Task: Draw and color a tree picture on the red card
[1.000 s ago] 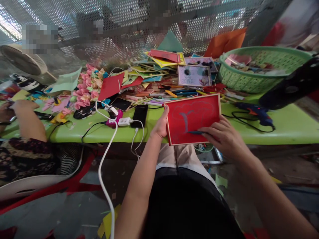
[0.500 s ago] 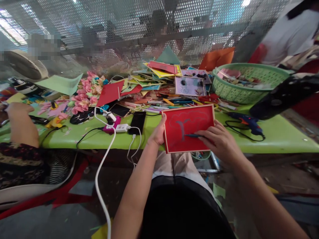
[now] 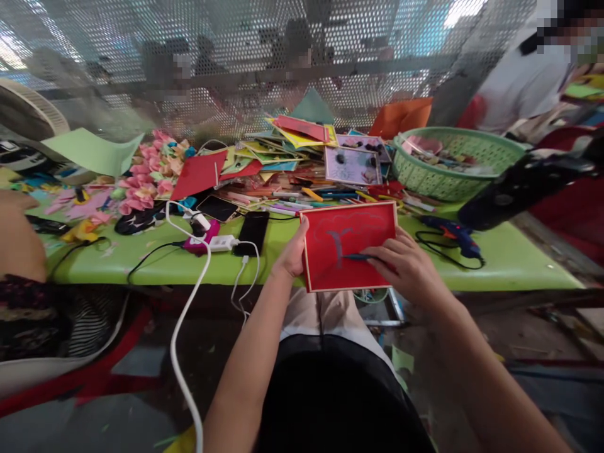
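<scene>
Left hand (image 3: pixel 293 253) steadies the red framed panel (image 3: pixel 356 229); right hand (image 3: pixel 399 259) holds a blue drawing stick (image 3: pixel 357 257) against it.

The right hand's fingers are closed in a pinch on the stick, its tip by a grey-blue stripe; the left hand grips the panel's left side, thumb in front, fingers hidden behind, probably to keep it from shifting. The panel is held at the green table's (image 3: pixel 523 267) front edge, likely for a downward view. A phone (image 3: pixel 252 233) and a glue gun (image 3: pixel 458 238) lie on either side. Since half a second ago, both grips match; the view has swung rightward, cutting a neighbour's forearm (image 3: pixel 21 229) off at the left border.
</scene>
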### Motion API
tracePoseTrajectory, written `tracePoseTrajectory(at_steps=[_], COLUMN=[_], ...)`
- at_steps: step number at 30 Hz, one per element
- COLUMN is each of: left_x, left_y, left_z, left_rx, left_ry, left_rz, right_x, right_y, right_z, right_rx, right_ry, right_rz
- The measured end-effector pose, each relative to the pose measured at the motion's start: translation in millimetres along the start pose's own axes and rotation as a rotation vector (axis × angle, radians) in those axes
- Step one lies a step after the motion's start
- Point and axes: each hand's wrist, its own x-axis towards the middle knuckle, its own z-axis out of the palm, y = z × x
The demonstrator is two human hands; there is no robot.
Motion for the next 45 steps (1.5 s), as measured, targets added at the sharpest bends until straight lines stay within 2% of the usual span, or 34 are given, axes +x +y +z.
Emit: tracePoseTrajectory(at_steps=[5, 10, 13, 16, 19, 22, 32, 38, 45], left_x=[0, 0, 0, 0, 1, 2, -4, -6, -5], left_y=[0, 1, 1, 1, 1, 1, 0, 1, 0], left_z=[0.1, -0.9, -1.6, -3.4, -4.2, -1.5, 8.3, 13.7, 13.3], left_rx=[-0.009, 0.041, 0.038, 0.005, -0.012, 0.006, 0.051, 0.034, 0.022], left_ry=[-0.011, 0.035, 0.044, 0.0, -0.019, 0.023, 0.072, 0.122, 0.104], left_rz=[0.027, 0.025, 0.022, 0.014, 0.014, 0.007, 0.014, 0.006, 0.02], right_x=[3, -2, -2, 0, -1, -3, 26, 21, 26], right_y=[-1, -4, -4, -3, -2, 0, 11, 12, 11], right_z=[0, 0, 2, 2, 2, 0, 4, 0, -1], right_rx=[-0.031, -0.011, -0.012, -0.017, -0.01, -0.004, -0.028, -0.031, -0.045], right_ry=[0.051, -0.023, 0.0, 0.027, -0.01, -0.027, 0.057, 0.034, 0.056], right_rz=[0.009, -0.033, -0.009, 0.008, -0.004, -0.016, -0.037, -0.058, -0.052])
